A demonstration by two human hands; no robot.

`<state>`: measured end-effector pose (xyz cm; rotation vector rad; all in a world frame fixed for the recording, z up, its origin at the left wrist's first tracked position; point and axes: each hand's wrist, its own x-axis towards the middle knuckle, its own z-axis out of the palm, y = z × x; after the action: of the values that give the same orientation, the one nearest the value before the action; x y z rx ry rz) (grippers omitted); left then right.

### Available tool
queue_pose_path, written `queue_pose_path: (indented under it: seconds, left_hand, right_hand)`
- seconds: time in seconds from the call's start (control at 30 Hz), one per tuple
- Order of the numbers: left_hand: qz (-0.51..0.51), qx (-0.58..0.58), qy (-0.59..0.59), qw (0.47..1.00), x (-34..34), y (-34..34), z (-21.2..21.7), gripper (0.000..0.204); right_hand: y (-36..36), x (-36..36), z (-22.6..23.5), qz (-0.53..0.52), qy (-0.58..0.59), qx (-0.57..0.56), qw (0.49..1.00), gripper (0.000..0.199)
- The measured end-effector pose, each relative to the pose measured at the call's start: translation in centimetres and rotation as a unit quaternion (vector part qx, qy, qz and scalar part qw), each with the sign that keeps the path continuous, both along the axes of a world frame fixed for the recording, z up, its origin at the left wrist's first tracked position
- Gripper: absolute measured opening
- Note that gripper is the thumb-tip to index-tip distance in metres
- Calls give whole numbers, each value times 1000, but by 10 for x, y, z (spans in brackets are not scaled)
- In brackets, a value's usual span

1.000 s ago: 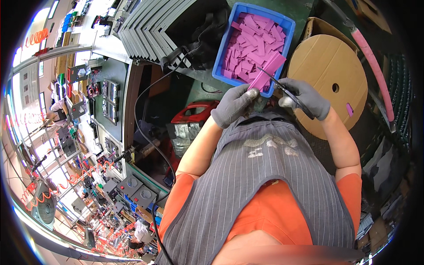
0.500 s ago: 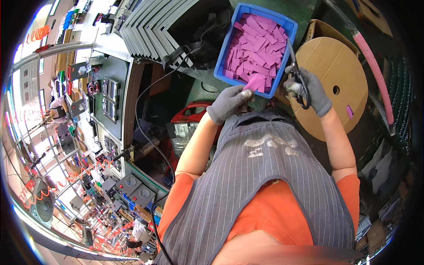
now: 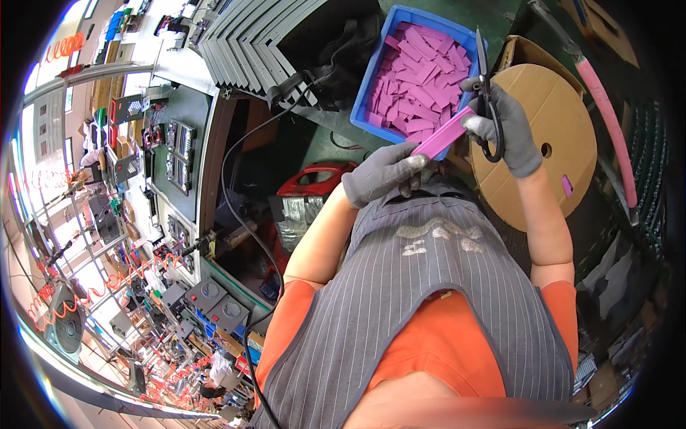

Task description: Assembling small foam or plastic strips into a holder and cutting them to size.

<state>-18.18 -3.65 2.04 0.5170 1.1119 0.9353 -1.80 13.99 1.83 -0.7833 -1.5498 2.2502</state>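
Note:
My left hand (image 3: 382, 174), in a grey glove, pinches the near end of a long pink strip (image 3: 444, 136). The strip slants up to the right, and the thumb and fingers of my gloved right hand (image 3: 513, 132) touch its far end. That same hand also holds black-handled scissors (image 3: 483, 64), with the blades pointing away from me and looking closed. Just beyond both hands sits a blue plastic bin (image 3: 359, 93) full of short pink pieces (image 3: 421, 75). The strip passes over the bin's near edge.
A round cardboard disc (image 3: 572, 154) with a centre hole lies at my right, a pink scrap on it. Grey angled metal panels (image 3: 239, 53) are stacked at the far left. A black cable (image 3: 223, 175) hangs beside a workbench. A red-handled object (image 3: 314, 175) lies below left.
The strip in my left hand has come out longer and been drawn away from the bin's pile. My right hand has moved in to its far end, the scissors turning more upright.

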Motion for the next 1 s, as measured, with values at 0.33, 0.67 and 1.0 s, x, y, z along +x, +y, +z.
queue_pose_path:
  seconds: [0.33,0.67,1.0]
  left_hand:
    - [102,-34,46,993,-4,1,-2,31]
    - [83,-29,45,995,1,5,-9,31]
    - [90,-39,31,995,2,1,-13,32]
  right_hand:
    - [-2,44,-9,85,-22,-159,983,94]
    - [-24,33,-8,215,-80,52,972,97]
    - [-23,26,-14,221,-91,51,970,88]
